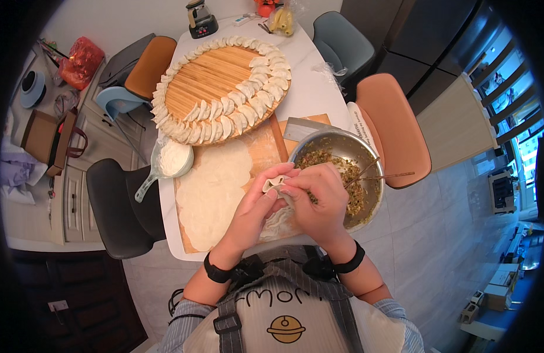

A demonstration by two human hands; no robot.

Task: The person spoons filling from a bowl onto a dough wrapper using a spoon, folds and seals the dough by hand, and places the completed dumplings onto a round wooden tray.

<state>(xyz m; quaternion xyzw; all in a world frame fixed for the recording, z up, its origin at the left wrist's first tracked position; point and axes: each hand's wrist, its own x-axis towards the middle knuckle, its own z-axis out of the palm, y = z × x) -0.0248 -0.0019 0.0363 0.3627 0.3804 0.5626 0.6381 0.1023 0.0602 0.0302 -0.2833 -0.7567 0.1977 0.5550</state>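
Note:
Between my two hands is a small dumpling (274,182), its dough edges partly pinched and a gap showing at the top. My left hand (253,204) cradles it from the left, thumb against the near side. The fingers of my right hand (319,198) pinch its right edge. Just right of them stands a steel bowl (378,198) of chopped filling (318,159), with chopsticks (386,176) resting across its rim. A wide rolled sheet of dough (214,189) lies on the wooden board (263,154) below my left hand. Dough scraps (278,225) lie partly hidden beneath my hands.
A round wooden tray (206,79) holds rows of dumplings (254,106) beyond the dough. A flour scoop (172,159) stands at left. A rolling pin (278,139) and cleaver (303,129) lie behind the bowl. Chairs (393,128) surround the table; a kettle (201,20) stands far back.

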